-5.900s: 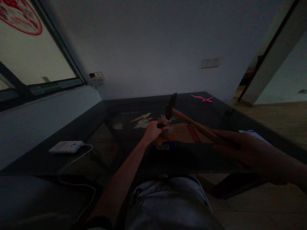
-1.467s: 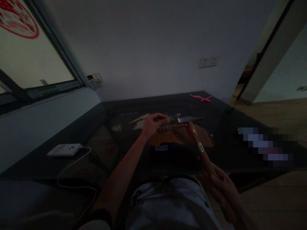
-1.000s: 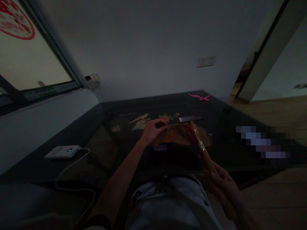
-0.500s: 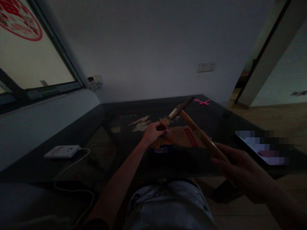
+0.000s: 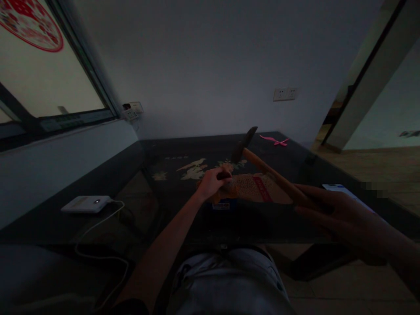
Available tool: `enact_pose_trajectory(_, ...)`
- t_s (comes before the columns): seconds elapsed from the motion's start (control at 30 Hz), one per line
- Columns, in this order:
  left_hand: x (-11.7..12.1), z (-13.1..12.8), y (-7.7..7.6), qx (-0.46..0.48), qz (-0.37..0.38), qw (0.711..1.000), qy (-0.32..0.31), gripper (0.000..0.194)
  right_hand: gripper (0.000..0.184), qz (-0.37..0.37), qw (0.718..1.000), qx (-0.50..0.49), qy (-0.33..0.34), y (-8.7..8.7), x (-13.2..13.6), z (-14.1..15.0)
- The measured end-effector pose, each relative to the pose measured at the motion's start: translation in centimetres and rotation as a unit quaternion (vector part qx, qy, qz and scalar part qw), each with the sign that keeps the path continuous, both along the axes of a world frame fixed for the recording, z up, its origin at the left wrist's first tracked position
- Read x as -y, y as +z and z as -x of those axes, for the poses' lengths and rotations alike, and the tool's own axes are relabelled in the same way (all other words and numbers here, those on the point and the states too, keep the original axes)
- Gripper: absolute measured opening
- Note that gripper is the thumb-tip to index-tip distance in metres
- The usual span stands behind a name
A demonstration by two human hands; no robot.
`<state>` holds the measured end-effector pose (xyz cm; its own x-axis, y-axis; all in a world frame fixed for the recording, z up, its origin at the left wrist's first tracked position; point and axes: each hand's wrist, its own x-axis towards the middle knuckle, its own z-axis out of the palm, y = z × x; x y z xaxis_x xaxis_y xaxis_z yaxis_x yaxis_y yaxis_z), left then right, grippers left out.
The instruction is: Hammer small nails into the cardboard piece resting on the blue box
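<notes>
Hammer head poised just beyond the pinching fingertips

The spotted piece [image 5: 246,186] lies in the middle of the table [image 5: 177,221], its long axis running left to right, with a red band near its right part. A blue block [image 5: 225,204] shows below its left end (how the two meet is too dark to tell). The left hand [image 5: 212,183] is nearest: it covers that left end, thumb and fingers curled toward each other, though whether they close on anything I cannot tell.

The hammer [image 5: 272,175] slants in from the right, its handle crossing over the spotted piece. The hammer head [image 5: 243,146] stands tilted, its lower end pointing down toward the left fingertips and slightly beyond them, to their right; its height above them cannot be judged. The right hand [image 5: 344,214] is wrapped around the handle, well to the right of the left hand.

Farther out, a pink ribbon-like thing [image 5: 278,142] lies toward the far edge, and a white device [image 5: 85,204] with a cable sits at left.
</notes>
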<state>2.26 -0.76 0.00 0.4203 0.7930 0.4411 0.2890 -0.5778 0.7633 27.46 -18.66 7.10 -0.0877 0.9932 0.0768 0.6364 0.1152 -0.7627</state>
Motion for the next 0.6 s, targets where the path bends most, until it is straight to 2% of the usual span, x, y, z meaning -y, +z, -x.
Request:
enact_pose_trajectory(0.1,-0.3,0.1,-0.2,0.002,0.002,1.000,-0.004,0.008,0.049,0.034,0.998,0.032,0.050,0.9,-0.6,0.3)
enact_pose_trajectory(0.2,-0.3,0.1,0.0,-0.015,0.015,1.000,0.008,0.008,0.040,0.044,0.994,0.076,0.062,1.5,-1.1,0.6)
enact_pose_trajectory(0.37,0.1,0.0,0.6,-0.027,0.033,0.999,0.005,0.007,0.051,0.042,0.993,0.093,0.064,1.7,-1.2,0.4)
enact_pose_trajectory(0.53,0.0,0.0,0.5,-0.041,0.040,0.998,0.019,0.010,0.047,0.041,0.990,0.122,0.053,1.9,-1.5,0.6)
enact_pose_trajectory(0.6,0.0,0.0,0.4,-0.039,0.043,0.998,0.019,0.009,0.044,0.014,0.994,0.098,0.041,2.0,-1.4,0.8)
